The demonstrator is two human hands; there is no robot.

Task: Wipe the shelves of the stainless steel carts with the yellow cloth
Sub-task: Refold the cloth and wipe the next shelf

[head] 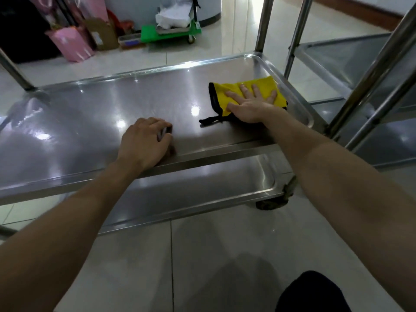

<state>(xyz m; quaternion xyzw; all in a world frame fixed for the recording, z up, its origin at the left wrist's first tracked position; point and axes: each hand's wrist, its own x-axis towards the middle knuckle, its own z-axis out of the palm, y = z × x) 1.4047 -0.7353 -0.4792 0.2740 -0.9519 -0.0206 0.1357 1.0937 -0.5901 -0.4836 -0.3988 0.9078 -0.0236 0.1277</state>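
A yellow cloth (227,97) with a black edge lies on the right end of a steel cart shelf (101,113). My right hand (252,104) presses flat on the cloth with its fingers spread. My left hand (144,145) rests on the shelf's near rim (202,157), fingers curled onto the surface. A lower shelf (202,188) of the same cart shows beneath the rim. A second steel cart (351,57) stands close on the right.
Upright steel posts (265,23) rise at the cart's corners, and slanted tubes (382,64) cross on the right. A caster (272,203) sits at the near right corner. On the floor beyond stand pink bags (72,43), a cardboard piece (101,34) and a green trolley (171,32).
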